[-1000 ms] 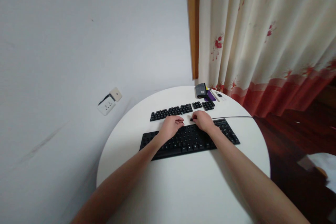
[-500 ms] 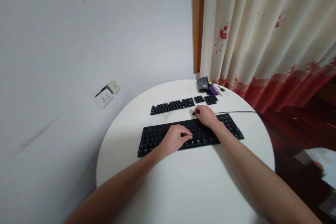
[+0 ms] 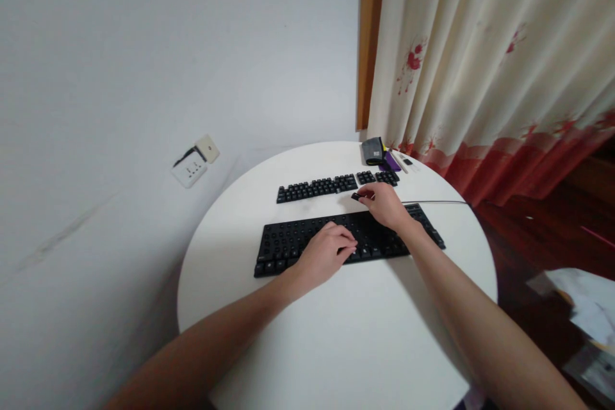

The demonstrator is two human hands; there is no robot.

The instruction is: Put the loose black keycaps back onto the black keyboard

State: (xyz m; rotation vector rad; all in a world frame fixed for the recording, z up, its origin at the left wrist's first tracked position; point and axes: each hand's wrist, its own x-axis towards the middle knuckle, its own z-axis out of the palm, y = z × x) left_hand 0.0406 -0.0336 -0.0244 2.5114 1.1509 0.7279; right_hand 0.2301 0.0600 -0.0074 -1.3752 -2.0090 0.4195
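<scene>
Just beyond the black keyboard [image 3: 284, 243], the right hand [image 3: 384, 203] pinches a small keycap [image 3: 356, 196], probably light and stiff, best held by its sides. Over the keyboard, the left hand [image 3: 329, 248] curls; whether it grips anything is hidden.

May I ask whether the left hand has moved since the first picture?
Yes: against the keyboard, the left hand has moved from the far edge toward the near edge.
</scene>
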